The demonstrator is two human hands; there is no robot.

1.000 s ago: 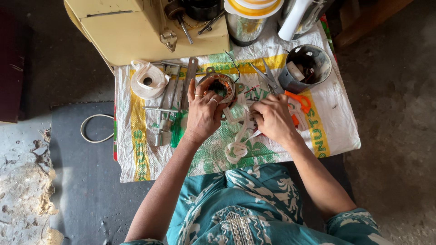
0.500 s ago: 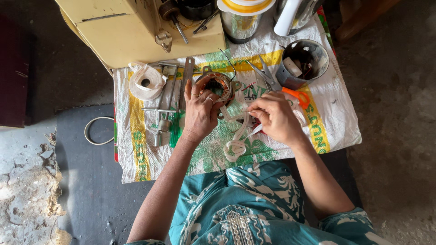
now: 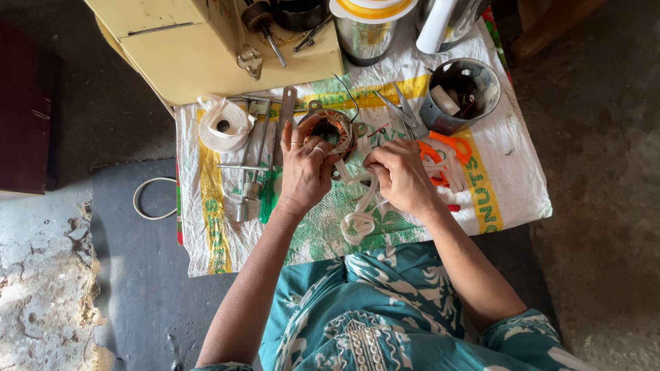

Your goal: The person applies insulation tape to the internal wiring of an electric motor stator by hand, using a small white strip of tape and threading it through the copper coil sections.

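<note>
Fingers of the left hand [image 3: 306,168] are curling around a round motor stator [image 3: 335,130] with copper windings, gripping it on the woven sack [image 3: 509,178] and covering its near half. Beside it, the right hand [image 3: 401,175] is pinching a white strip [image 3: 361,206] that is trailing into a loose coil below; the fingertips are tucked under, so the exact grip is hard to make out. Orange-handled scissors [image 3: 447,148] are lying partly hidden behind that hand, and a tape roll [image 3: 223,125] is sitting well left.

Single head camera, straight down, close above hands and woven mat [image 3: 481,199].
</note>
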